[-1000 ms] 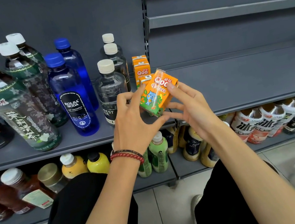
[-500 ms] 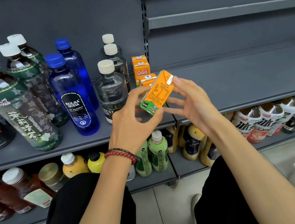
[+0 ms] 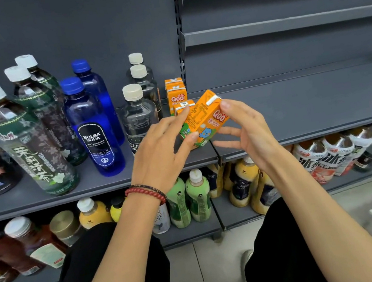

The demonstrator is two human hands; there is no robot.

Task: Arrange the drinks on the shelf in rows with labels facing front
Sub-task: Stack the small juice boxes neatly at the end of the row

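Your left hand (image 3: 157, 153) and right hand (image 3: 249, 130) together hold one small orange juice carton (image 3: 203, 120), a rectangular paperboard box tilted in the air just above the front edge of the grey metal shelf (image 3: 297, 107). Your left forefinger and thumb pinch its near side; your right thumb presses its upper corner, with the curled fingers under it. The glossy printed face reads "Qoo" and a white-wrapped straw lies across the top panel. Behind it, matching cartons (image 3: 176, 94) stand upright in a row on the shelf. To their left stand clear round plastic bottles (image 3: 138, 117) with cream caps, then translucent blue bottles (image 3: 95, 136) with blue caps, then tall tea bottles (image 3: 31, 147) with green floral wrap and white ribbed caps. A beaded red bracelet (image 3: 147, 193) circles your left wrist.
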